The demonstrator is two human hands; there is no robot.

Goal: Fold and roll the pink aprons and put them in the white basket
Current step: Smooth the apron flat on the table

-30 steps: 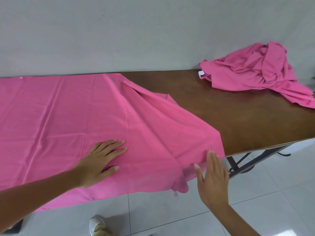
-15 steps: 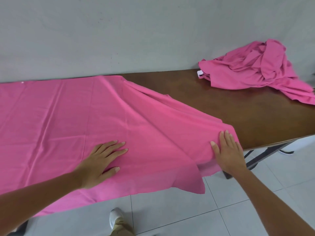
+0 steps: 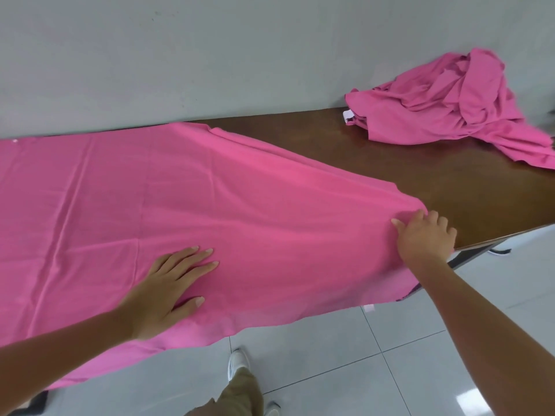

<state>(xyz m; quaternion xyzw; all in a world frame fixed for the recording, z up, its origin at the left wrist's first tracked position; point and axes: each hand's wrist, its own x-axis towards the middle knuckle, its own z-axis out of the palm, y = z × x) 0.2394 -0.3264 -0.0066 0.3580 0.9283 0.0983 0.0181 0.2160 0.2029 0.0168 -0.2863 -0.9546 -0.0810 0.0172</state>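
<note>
On the table [image 3: 450, 187], over its left and middle part, the pink apron [image 3: 240, 205] lies spread, its near edge hanging off the table front. Left hand [image 3: 168, 286] flat, fingers straight, pressing the cloth down. Right hand [image 3: 425, 238] was off the table front a second ago; now its fingers curl on the apron's right corner, pulling toward the table's right end. Slack ridge gone, so folding is probably next. Apron pile [image 3: 450, 106] at table's far right, count unclear. White basket not visible; apron's left part cut off.
</note>
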